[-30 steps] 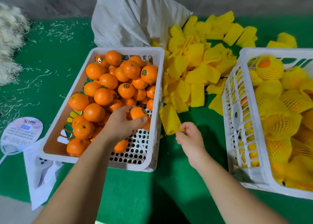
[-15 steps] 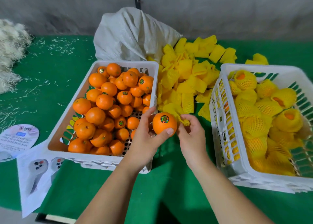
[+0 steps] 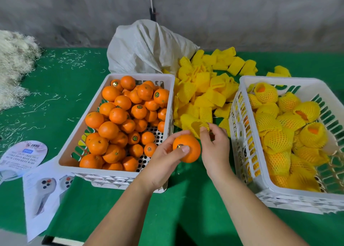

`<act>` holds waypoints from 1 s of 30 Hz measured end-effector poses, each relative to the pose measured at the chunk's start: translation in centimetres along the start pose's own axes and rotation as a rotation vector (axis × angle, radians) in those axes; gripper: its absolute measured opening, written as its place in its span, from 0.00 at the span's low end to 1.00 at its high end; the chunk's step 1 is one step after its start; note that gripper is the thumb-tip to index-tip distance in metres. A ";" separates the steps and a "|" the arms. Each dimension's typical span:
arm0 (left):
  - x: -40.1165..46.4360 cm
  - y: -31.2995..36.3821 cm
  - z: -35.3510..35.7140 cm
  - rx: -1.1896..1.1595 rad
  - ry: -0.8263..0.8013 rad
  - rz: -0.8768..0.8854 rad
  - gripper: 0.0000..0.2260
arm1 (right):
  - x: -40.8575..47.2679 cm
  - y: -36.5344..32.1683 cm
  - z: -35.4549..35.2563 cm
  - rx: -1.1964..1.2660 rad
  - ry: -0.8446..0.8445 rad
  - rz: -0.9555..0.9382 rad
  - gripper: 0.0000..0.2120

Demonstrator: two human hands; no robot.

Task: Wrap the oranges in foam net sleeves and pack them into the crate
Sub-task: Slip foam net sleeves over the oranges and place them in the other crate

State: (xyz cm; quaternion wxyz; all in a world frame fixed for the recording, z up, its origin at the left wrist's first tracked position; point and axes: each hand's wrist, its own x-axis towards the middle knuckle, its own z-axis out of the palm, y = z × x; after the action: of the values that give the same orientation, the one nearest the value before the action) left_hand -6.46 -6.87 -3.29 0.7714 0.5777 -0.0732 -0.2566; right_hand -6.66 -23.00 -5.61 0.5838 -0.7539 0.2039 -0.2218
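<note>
table (image 3: 70, 89): green cloth, holds everything; white sack (image 3: 147, 48) at the back, pale shredded fibre (image 3: 14, 67) far left w/ loose strands scattered near it.
pack crate (image 3: 247, 173): white, on the right, already well filled w/ netted oranges; no new one added since a sec ago, so the count inside is unchanged.
supply crate (image 3: 119, 174): white, on the left, heaped w/ bare oranges; one fewer than 1 s ago, when left hand was reaching in among them.
sleeve pile (image 3: 206, 89): loose yellow foam nets between the two crates, spilling back toward the sack.
leaflets (image 3: 39, 186): printed sheet + round card at the near-left corner, not involved.
left hand (image 3: 163, 162): gripping the orange (image 3: 188, 149), thumb across its front, fingers behind; it's lifted out and held over the gap betw. crates.
right hand (image 3: 214, 143): pinching the foam sleeve (image 3: 195, 125) by its near rim, thumb + fingers curled on the edge; mouth looks partly spread, can't tell how wide.
change: 1 s ago hands were apart, one in the crate, one on a net; half a sec ago they met; now orange sits just below and beside the sleeve mouth.
meaning: pick-up done for this fruit, wrapping not yet begun – orange is bare, apparently touching the rim but not inside.
orange vs hands: in left hand, pressed close to right hand's thumb side, sleeve just above it.
</note>
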 end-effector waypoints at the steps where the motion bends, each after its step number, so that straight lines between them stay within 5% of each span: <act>1: -0.1 0.2 0.0 -0.007 -0.022 -0.010 0.32 | 0.2 -0.1 -0.1 -0.051 -0.008 -0.021 0.11; 7: 0.0 0.4 0.3 0.042 -0.106 -0.059 0.35 | 0.3 0.0 -0.5 -0.294 -0.157 -0.270 0.08; 15: 2.1 -0.9 0.9 -0.048 0.208 0.025 0.19 | -0.1 -1.4 -1.7 0.045 -0.208 -0.181 0.08; 21: 2.5 -1.7 1.0 -0.072 0.334 0.088 0.27 | -1.2 -2.6 -1.9 0.053 -0.230 -0.249 0.06; 26: 2.4 -1.3 1.2 -0.196 0.405 0.108 0.15 | -1.6 -2.4 -2.1 -0.302 -0.221 -0.648 0.10; 30: 2.5 -1.2 0.7 -0.239 0.441 0.079 0.18 | -2.5 -1.7 -1.5 -0.404 -0.219 -0.826 0.09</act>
State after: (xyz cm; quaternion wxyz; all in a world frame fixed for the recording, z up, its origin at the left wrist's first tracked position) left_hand -4.95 -8.90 -4.60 0.8410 0.5210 0.1050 -0.1011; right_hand -9.51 -22.38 -3.84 0.3064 -0.8893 -0.1366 -0.3108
